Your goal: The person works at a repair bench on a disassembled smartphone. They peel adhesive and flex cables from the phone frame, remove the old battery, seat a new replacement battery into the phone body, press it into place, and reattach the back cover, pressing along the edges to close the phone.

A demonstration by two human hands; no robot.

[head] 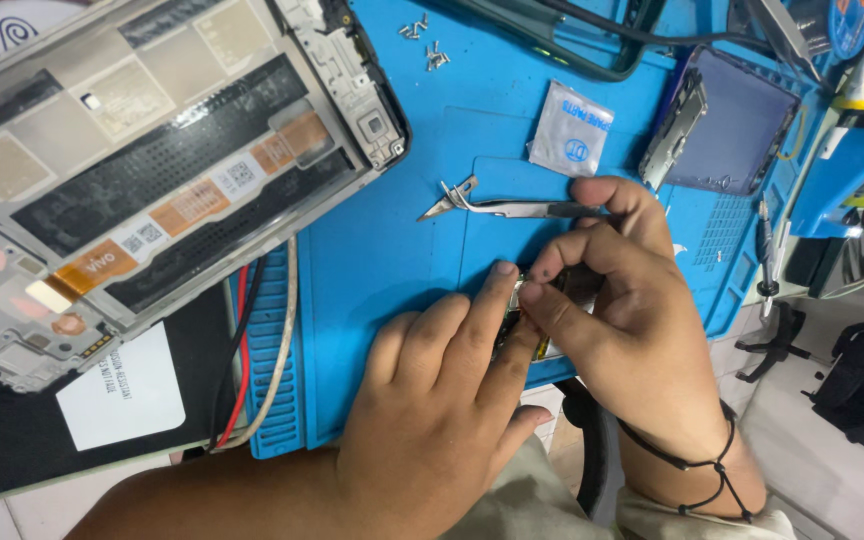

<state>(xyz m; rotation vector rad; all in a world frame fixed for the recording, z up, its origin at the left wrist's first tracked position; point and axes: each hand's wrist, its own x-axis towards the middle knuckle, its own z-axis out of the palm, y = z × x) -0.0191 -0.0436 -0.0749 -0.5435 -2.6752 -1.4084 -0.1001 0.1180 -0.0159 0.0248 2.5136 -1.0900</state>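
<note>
My left hand rests on the blue work mat, its fingertips pressing a small phone part that is mostly hidden. My right hand pinches the same small part from the other side with thumb and forefinger. Metal tweezers run under my right hand's upper fingers, tips pointing left over the mat; they carry a small metal piece at the tip. An opened phone body with exposed frame, dark panels and orange flex cables lies at the upper left.
A white wipe sachet and several tiny screws lie on the mat. A dark phone back cover with a metal bracket sits upper right. Red, black and white wires run along the mat's left edge. Tools crowd the right side.
</note>
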